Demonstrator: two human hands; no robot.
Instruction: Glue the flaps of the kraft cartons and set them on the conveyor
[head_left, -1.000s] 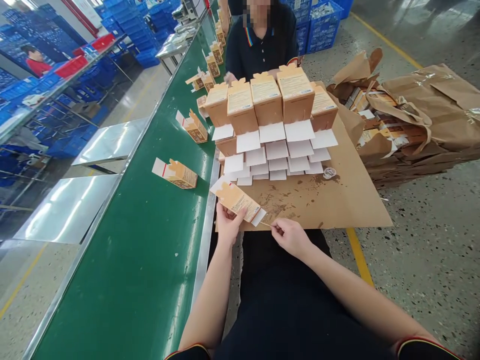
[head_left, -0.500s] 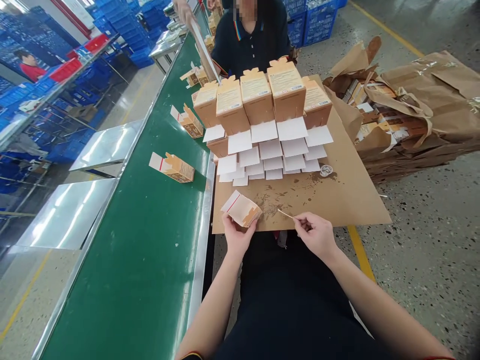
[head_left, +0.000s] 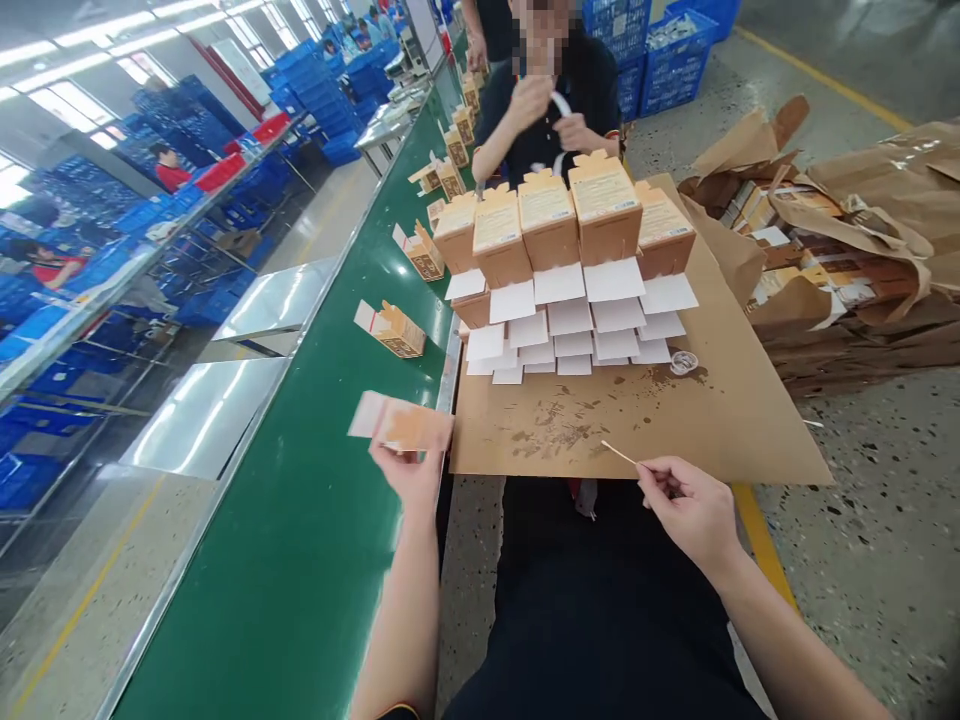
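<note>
Green belt (head_left: 285, 560) lies beneath the left hand (head_left: 409, 475), whose thumb and fingers are clamped on a blurred carton (head_left: 412, 428). That carton is just beyond the palm, over the right side of the belt by the metal edge (head_left: 450, 370), its long axis running nearly crosswise, with the white flap (head_left: 365, 413) at the left end and the other end towards the tabletop (head_left: 750, 440). Whether its underside touches the belt, I cannot tell. Farther along the belt, well apart from the hand, stands another carton (head_left: 401, 333), flap to the left as well.

On the other side, well away from the held carton, the right hand (head_left: 686, 505) pinches a thin stick (head_left: 621, 454) between thumb and forefinger, its tip slanting up and left above the near part of the tabletop. That surface is brown and board-like, marked with dark stains (head_left: 555, 425); near its middle sits a small clear dish (head_left: 683, 363), beside a tiered stack of cartons (head_left: 555, 225) with white flaps out towards the wearer. Behind the stack a co-worker (head_left: 495, 120) holds a white strip, and brown paper wrapping (head_left: 832, 345) full of cartons lies to the right
</note>
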